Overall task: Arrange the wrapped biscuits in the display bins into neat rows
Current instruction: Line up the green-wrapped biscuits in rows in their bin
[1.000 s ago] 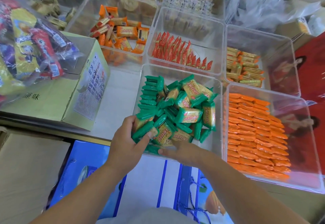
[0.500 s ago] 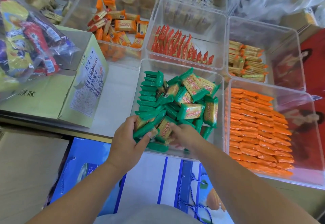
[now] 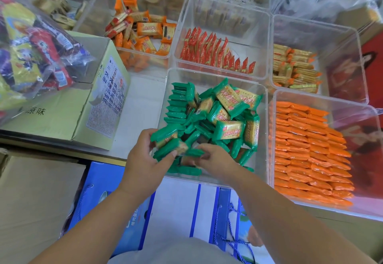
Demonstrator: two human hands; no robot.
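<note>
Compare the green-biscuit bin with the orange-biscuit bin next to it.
Green bin: green packets mostly jumbled, with one row along its left side; orange bin: orange packets all in neat rows. Green bin has the left hand, gripping packets, and right hand in it; orange bin is untouched. Both are clear plastic bins holding one wrapper colour each.

A pale counter (image 3: 141,102) is lit pretty evenly, a yellowish carton (image 3: 62,116) is parked on its left with a clear snack bag (image 3: 31,46) piled on top, and blue boxes (image 3: 99,189) are stacked below beside plain cardboard (image 3: 31,201).
</note>
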